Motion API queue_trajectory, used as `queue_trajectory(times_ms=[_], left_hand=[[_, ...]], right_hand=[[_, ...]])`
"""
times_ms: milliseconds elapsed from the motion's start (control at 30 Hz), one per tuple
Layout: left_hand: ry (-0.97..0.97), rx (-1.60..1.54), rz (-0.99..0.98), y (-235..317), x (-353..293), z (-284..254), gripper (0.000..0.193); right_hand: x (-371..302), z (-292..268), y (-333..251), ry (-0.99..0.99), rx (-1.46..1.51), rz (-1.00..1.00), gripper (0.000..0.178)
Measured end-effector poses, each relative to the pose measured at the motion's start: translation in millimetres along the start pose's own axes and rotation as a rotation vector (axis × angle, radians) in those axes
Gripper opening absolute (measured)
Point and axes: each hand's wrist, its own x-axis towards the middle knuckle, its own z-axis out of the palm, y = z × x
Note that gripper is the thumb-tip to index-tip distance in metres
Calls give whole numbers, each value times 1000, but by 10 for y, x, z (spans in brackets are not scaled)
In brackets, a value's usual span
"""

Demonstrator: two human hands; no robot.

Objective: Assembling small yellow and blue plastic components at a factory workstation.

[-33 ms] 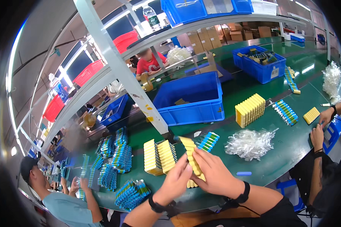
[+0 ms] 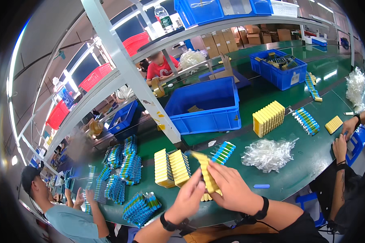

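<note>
In front of me, both hands hold a yellow ribbed strip that looks like a row of joined battery cells. My left hand grips its left side with fingers and thumb. My right hand closes round its right side, fingers along the edge. The strip stands tilted, its upper end leaning left. More yellow cells show below the hands, partly hidden. Just left stand two stacks of yellow strips. Beyond my right hand lies a blue-and-green battery strip.
Blue-and-green strips lie piled at left. Clear plastic pieces are heaped at right, near a blue stick. A large blue bin stands behind, beside a metal post. Co-workers sit on either side and across.
The yellow strip has turned slightly between my hands, and its upper end has shifted a little left and down. Both hands keep their hold.
</note>
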Motion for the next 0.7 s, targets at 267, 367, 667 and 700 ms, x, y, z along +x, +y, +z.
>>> queue_trajectory(times_ms=[267, 367, 667, 700], left_hand=[[338, 583, 349, -753, -693, -316, 97], [208, -9, 303, -781, -791, -223, 100], [-17, -42, -197, -810, -1101, -417, 24], [-24, 168, 82, -883, -1070, -442, 27]], right_hand=[[-355, -313, -78, -334, 526, 136, 38], [-424, -512, -156, -609, 645, 217, 37], [-744, -426, 34, -527, 631, 343, 36], [-804, -404, 62, -492, 465, 274, 41]])
